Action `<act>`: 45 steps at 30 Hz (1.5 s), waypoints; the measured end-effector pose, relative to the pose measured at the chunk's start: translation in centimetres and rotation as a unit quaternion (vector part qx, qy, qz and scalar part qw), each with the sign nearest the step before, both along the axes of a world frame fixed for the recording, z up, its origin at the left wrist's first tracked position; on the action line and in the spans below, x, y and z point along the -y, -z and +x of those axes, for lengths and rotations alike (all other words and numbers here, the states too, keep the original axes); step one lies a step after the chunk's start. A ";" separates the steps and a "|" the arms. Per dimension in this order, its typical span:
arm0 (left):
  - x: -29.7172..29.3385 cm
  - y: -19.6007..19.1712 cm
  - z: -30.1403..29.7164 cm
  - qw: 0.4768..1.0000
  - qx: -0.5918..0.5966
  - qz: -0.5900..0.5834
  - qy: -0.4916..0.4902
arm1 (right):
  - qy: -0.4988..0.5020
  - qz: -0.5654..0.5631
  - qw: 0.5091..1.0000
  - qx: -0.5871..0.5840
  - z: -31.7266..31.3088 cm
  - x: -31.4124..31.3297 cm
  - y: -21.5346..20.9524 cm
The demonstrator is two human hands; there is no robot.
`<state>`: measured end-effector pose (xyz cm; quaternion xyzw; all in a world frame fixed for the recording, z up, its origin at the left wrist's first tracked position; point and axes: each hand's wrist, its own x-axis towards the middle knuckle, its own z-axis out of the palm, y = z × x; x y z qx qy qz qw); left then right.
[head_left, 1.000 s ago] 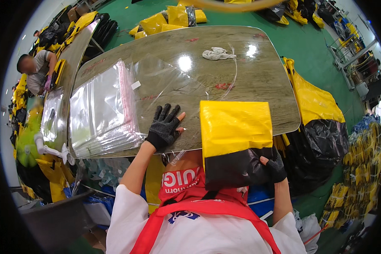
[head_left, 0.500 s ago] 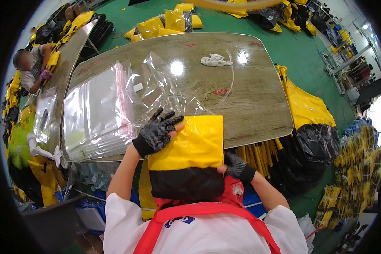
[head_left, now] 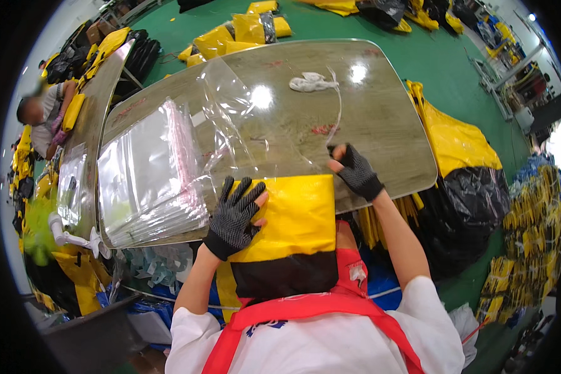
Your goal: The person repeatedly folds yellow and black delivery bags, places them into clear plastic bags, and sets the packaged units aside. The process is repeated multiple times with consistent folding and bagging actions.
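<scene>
A folded yellow and black sheet-like piece [head_left: 287,215] lies at the table's near edge, its black part hanging toward my body. My left hand [head_left: 235,215], in a dark dotted glove with bare fingertips, rests flat on its left side with the fingers spread. To the right, above the table, is my right hand [head_left: 355,171], likewise gloved. Its fingers are bent, with thumb and forefinger a little apart and nothing visible between them. A clear plastic bag [head_left: 227,106] lies loose beyond the yellow piece. Left of it is a stack of clear bags [head_left: 140,171] with a pinkish edge.
A white cloth bundle [head_left: 311,81] with a trailing strip sits on the wood-patterned table [head_left: 386,112]. Yellow and black goods [head_left: 461,156] hang at the table's right. Packed yellow bundles [head_left: 230,37] lie on the green floor. A co-worker [head_left: 43,115] sits at the left table.
My right hand has left the yellow piece's lower right edge and moved up and away over the table. My left hand stays on the piece, its fingers pointing more directly away from me.
</scene>
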<state>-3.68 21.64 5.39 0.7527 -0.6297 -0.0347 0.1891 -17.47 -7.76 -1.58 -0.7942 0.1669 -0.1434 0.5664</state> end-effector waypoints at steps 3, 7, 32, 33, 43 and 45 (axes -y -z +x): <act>0.8 -0.4 -0.2 1.000 0.001 0.019 0.011 | -0.019 -0.175 0.979 -0.107 3.5 -2.4 -3.7; 1.0 -1.5 -0.8 0.999 -0.005 -0.007 -0.033 | -0.122 -0.067 0.985 -0.103 4.9 -0.7 -2.0; -5.9 5.0 -1.3 0.658 -0.729 -0.008 -0.190 | 0.279 -0.175 0.943 -0.052 -11.8 -14.6 0.5; -6.0 4.9 -1.5 0.650 -0.733 0.011 -0.200 | 0.269 -0.177 0.947 0.010 -12.4 -14.5 0.2; -5.6 6.4 -1.7 0.757 -0.613 0.040 -0.224 | 0.121 0.084 0.989 -0.028 -16.2 -6.5 -0.3; -3.7 6.0 -0.9 0.641 -0.718 -0.057 -0.265 | 0.194 -0.019 0.980 -0.044 -12.4 -5.9 -0.9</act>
